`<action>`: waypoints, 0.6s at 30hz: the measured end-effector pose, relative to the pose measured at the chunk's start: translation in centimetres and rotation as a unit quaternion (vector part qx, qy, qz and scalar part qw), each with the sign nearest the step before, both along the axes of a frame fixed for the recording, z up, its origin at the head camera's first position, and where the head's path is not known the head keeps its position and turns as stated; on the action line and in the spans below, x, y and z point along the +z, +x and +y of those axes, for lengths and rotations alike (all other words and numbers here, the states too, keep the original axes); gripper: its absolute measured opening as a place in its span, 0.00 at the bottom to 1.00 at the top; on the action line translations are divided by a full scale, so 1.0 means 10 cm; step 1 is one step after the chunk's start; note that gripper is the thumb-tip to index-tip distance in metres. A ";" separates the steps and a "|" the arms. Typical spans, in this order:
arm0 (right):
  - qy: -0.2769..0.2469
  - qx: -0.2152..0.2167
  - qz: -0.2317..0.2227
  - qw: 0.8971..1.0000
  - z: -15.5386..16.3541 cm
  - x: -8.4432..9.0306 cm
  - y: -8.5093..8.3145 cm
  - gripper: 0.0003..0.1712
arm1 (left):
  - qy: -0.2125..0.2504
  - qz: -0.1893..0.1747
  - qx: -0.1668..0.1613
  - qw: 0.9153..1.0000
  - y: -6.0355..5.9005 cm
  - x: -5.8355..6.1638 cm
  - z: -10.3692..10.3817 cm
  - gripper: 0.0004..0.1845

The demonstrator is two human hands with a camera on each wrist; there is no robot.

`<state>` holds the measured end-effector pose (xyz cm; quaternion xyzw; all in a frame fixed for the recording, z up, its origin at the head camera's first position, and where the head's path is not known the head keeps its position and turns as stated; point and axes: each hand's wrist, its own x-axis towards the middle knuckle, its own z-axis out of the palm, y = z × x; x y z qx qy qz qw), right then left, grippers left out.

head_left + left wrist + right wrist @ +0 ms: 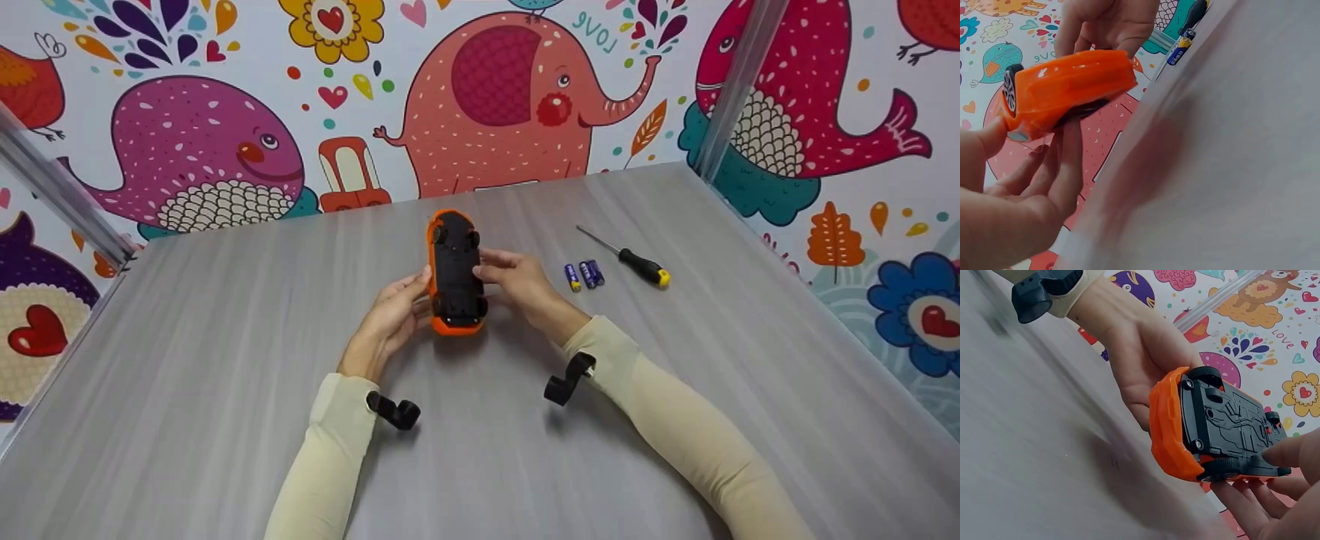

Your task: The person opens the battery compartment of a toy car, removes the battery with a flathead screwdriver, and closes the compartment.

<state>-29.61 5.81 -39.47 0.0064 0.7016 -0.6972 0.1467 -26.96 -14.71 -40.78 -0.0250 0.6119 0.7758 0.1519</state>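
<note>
An orange toy car (455,271) is turned upside down, so its black underside (1233,421) and wheels face up. It hangs just above the grey table (225,337), near the middle. My left hand (394,311) grips its left side, thumb by the roof edge and fingers under the body (1055,169). My right hand (521,283) holds the right side, with its fingers (1252,506) under the car and the thumb by a wheel. Both sleeves are cream, each with a black wrist mount.
Three small batteries (583,274) lie right of the car, with a black-and-yellow-handled screwdriver (634,261) just beyond them. Walls with colourful animal pictures (495,90) close the table's back and sides, and metal posts (731,90) stand at the corners.
</note>
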 end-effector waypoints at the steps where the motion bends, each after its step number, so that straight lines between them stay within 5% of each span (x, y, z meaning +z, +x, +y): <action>1: 0.000 0.003 -0.002 1.000 -0.01 0.01 0.01 0.27 | 0.002 0.000 -0.001 1.000 0.00 0.00 0.00 0.27; 14: 0.064 0.053 0.017 0.996 -0.10 0.10 0.13 0.46 | -0.017 -0.010 0.013 1.000 -0.01 -0.01 0.05 0.21; 18: 0.076 0.066 0.029 0.994 -0.12 0.09 0.14 0.50 | -0.010 -0.014 0.007 1.000 0.01 0.01 0.08 0.26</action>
